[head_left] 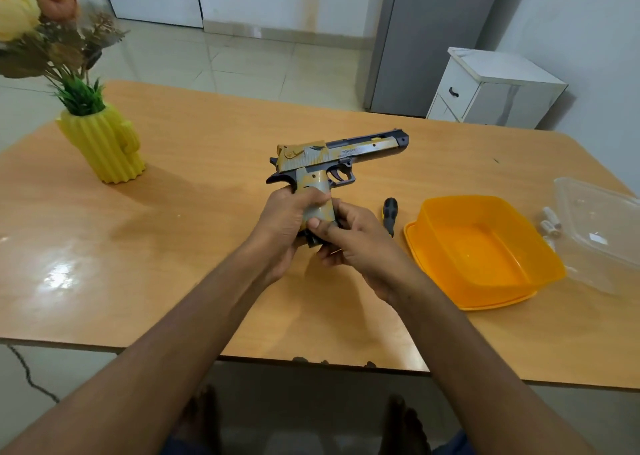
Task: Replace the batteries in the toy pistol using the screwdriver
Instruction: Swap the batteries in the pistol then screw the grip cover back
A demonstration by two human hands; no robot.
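Toy pistol [332,160] held above wooden table [207,212], barrel pointing right.
Left to right: yellow vase [104,143]; left hand [284,226] wrapped round grip; right hand [353,243] pinching grip base; screwdriver [389,212] lying flat; orange tub [481,250]; possibly batteries [550,222]; clear lid [602,229].

Lower half of the grip of the grey-and-yellow plastic toy pistol [332,158] buried under the left hand [280,226] and right hand [349,243]; butt end only a dark sliver between the fingers, detail unreadable. Small lettering on the slide too fine to read. Black-handled screwdriver [389,212] at 3 o'clock from the hands, shaft concealed behind the right hand. Small white cylindrical batteries [550,222] at 3 o'clock, partly masked by the clear plastic lid [599,229], count uncertain; lid itself cut by the right edge. Blurred artificial flowers [31,7] at 10 o'clock, cropped by the top-left corner.
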